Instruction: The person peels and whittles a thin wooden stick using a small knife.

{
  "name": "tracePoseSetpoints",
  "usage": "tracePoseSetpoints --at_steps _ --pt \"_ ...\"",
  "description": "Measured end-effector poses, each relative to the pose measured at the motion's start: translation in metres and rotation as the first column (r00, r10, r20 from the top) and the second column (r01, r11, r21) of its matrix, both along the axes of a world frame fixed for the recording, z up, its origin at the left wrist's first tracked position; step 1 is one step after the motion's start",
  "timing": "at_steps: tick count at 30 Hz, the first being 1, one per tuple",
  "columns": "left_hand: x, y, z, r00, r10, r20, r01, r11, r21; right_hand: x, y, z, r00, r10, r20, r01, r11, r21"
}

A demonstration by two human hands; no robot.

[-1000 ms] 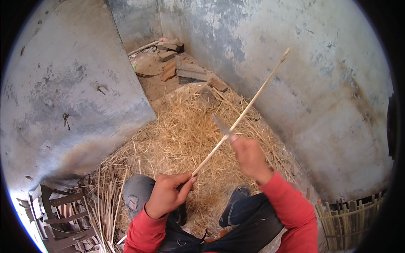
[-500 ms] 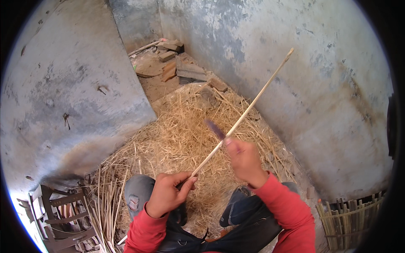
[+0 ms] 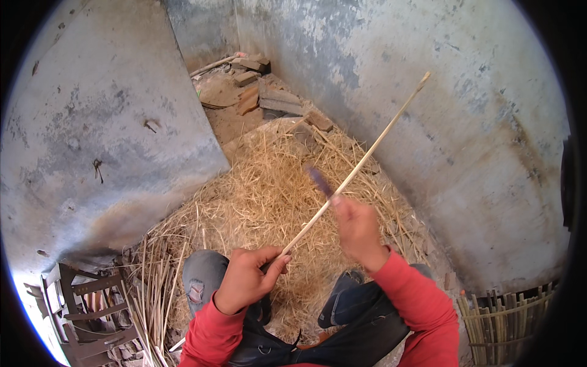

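Observation:
A long pale stick (image 3: 382,139), likely bamboo, slants up from my lap toward the right wall. Near its lower end my left hand (image 3: 249,276) is closed round it, thumb and fingers pinching. Higher on the stick my right hand (image 3: 359,231) is closed on a knife whose dark blade (image 3: 319,181) lies across the stick, pointing up and left. The blade is blurred by motion, and the knife's handle is hidden in my fist. My right thumb is close against the stick beside the blade.
Pale shavings (image 3: 263,177) cover the floor between my knees and beyond. Long split strips (image 3: 153,287) lie at the left by a dark wooden frame (image 3: 98,306). Bricks (image 3: 278,101) are piled in the far corner. Worn walls (image 3: 465,171) close in both sides; a slatted bamboo piece (image 3: 507,321) stands lower right.
The view has shifted slightly. My right hand and the knife sit a little farther right along with the stick; both hands keep the same hold.

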State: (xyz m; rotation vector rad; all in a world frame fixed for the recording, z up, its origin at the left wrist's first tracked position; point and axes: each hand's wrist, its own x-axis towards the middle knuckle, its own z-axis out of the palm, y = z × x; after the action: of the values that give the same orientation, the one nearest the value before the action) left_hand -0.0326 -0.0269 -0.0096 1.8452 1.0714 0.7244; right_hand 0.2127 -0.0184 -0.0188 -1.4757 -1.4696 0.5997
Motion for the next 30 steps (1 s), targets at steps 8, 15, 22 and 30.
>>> tracePoseSetpoints --at_steps 8,15,22,30 --pt "0.000 0.000 -0.004 1.000 0.025 -0.006 -0.025 1.000 -0.018 -0.006 -0.002 0.010 0.998 0.061 0.025 -0.059 0.996 -0.069" --pt "0.008 0.002 -0.008 0.994 0.033 -0.103 -0.023 0.995 0.096 -0.030 -0.024 -0.016 0.972 0.214 0.098 -0.209 0.976 -0.065" --pt "0.006 -0.001 -0.011 0.993 0.086 -0.080 -0.076 0.989 0.126 0.019 0.011 0.001 0.992 -0.079 0.103 0.089 0.991 -0.101" --pt "0.004 0.000 -0.020 0.987 0.086 -0.133 -0.060 0.981 0.186 -0.027 -0.022 -0.016 0.951 0.291 0.106 -0.273 0.948 -0.163"
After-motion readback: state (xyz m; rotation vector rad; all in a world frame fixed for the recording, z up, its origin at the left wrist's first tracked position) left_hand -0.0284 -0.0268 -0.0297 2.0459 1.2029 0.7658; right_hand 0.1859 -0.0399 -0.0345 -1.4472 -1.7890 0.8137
